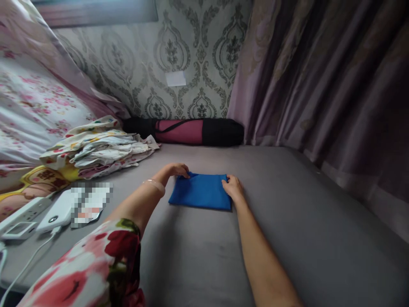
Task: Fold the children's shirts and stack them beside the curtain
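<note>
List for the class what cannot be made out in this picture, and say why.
All in the head view:
- Underside of the blue cloth: hidden by its own top face.
- Its far-left corner: covered by the left hand.
- Part of its right edge: covered by the right hand.
- Any writing on the white card: too small and blurred.
- Top of the wall picture: cut off by the upper edge.

Pixelation hides the flat item (91, 204) beside the white device (60, 211), and the top edge crops the wall panel (102, 12).
</note>
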Motion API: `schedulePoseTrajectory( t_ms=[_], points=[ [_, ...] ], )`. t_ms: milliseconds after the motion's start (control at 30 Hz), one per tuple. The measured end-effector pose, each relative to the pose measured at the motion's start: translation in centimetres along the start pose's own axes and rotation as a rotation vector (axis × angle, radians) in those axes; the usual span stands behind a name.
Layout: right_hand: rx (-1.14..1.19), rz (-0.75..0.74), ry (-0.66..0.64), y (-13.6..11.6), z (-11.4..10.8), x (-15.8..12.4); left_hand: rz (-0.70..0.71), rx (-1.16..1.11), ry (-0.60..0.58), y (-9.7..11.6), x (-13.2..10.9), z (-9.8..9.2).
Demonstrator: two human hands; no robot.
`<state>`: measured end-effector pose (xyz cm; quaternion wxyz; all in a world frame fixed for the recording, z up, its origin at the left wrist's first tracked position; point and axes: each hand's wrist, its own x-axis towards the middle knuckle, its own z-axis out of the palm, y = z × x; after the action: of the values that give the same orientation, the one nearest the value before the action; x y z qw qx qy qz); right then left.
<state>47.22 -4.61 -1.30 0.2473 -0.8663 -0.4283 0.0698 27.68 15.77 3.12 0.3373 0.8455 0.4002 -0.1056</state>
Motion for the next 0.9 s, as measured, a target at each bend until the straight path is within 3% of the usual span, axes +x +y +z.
schedulePoseTrajectory(
  t_ms=[100,300,500,667,733,833,900],
  points=[
    [0.049,0.073,0.005,-0.5,-0.6,-0.2,0.048,-0.039,0.024,0.4,-1.0,0.2],
    [0.34,0.017,-0.033,-1.0,-2.2,-0.4,0.17,-0.15,0.035,1.5,-4.4,-1.3],
    [0.755,-0.023,-0.222,-0.9,-5.7,-0.8,0.194,-0.318,-0.025,2.0,-8.1,-3.1],
    [0.9,-0.153,-0.269,-1.6,-8.3,-1.5,0.279,-0.323,-0.071,2.7,-10.2,-5.2],
    [0.914,-0.25,-0.221,-2.0,-8.8,-1.6,0.337,-0.277,0.017,3.0,-10.7,-5.9],
    [0.848,-0.375,-0.065,-2.4,-9.6,-1.8,0.421,-0.243,0.247,3.2,-11.5,-6.1],
    [0.728,-0.424,-0.055,-2.4,-10.3,-2.1,0.43,-0.207,0.283,2.8,-12.2,-5.5]
  ],
)
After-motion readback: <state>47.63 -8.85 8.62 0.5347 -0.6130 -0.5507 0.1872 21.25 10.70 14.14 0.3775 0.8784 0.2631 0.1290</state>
